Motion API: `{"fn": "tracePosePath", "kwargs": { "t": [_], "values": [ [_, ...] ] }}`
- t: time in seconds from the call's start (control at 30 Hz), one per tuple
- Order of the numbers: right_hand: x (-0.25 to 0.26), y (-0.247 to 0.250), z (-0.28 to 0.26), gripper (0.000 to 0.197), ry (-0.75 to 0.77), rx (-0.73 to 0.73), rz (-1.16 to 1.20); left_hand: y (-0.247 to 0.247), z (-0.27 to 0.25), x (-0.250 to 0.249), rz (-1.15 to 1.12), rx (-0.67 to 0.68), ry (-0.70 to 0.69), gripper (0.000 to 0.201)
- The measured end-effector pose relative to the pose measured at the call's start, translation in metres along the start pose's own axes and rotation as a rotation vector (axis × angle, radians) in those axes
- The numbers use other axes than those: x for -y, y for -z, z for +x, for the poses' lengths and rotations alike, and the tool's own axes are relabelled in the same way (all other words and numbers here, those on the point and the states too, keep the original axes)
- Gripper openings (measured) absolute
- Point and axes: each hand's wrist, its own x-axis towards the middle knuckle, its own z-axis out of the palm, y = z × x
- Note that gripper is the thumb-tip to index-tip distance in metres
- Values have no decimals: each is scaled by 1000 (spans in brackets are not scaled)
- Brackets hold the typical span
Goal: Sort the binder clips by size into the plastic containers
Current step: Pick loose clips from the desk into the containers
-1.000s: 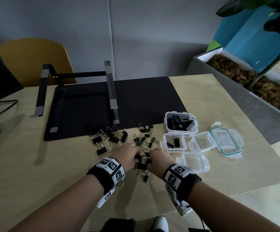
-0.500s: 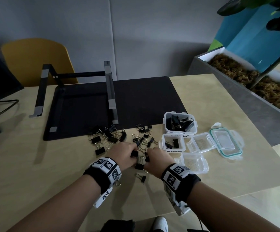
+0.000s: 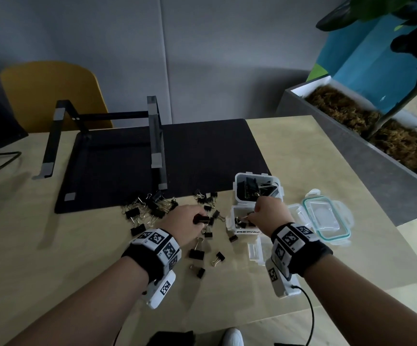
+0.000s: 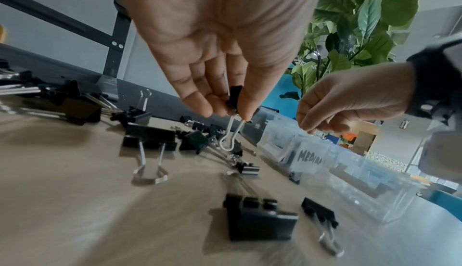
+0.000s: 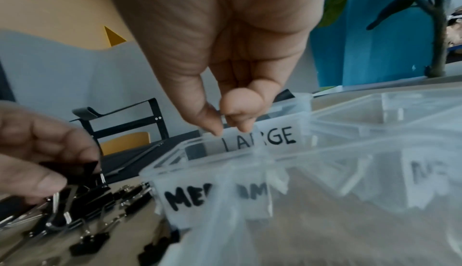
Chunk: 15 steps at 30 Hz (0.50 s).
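My left hand [image 3: 190, 219] [image 4: 225, 110] pinches a black binder clip [image 4: 235, 96] between thumb and fingers just above the loose pile of clips [image 3: 152, 211], its wire handle hanging down. My right hand [image 3: 252, 216] [image 5: 225, 127] hovers over the open container marked MEDIUM [image 5: 200, 197] [image 3: 237, 231], thumb and forefinger tips almost together. No clip body shows between them, and I cannot tell whether they hold a wire handle. Behind it stands the container marked LARGE [image 3: 257, 202] [image 5: 275, 138] with big clips inside. A third, small clear container [image 3: 255, 250] lies nearer me.
Stray clips [image 3: 196, 253] lie on the wooden table between my wrists. A teal-rimmed lid [image 3: 327, 216] and another clear lid lie right of the containers. A black mat [image 3: 202, 151] with a laptop stand [image 3: 153, 136] lies behind the pile; a planter [image 3: 352, 116] borders the right side.
My right hand left the pile and moved right and forward, over the MEDIUM container. My left hand stayed at the pile and now pinches a clip lifted off the table.
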Motion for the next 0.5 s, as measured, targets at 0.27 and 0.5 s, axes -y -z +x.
{"fn": "tracePosePath", "kwargs": {
  "t": [0.27, 0.5],
  "values": [
    [-9, -10, -4, 16, 209, 140, 106, -1, 13, -23, -119, -70, -5, 19],
    [-9, -14, 0, 17, 247, 203, 62, -6, 27, -43, -168, -181, 10, 14]
  ]
}}
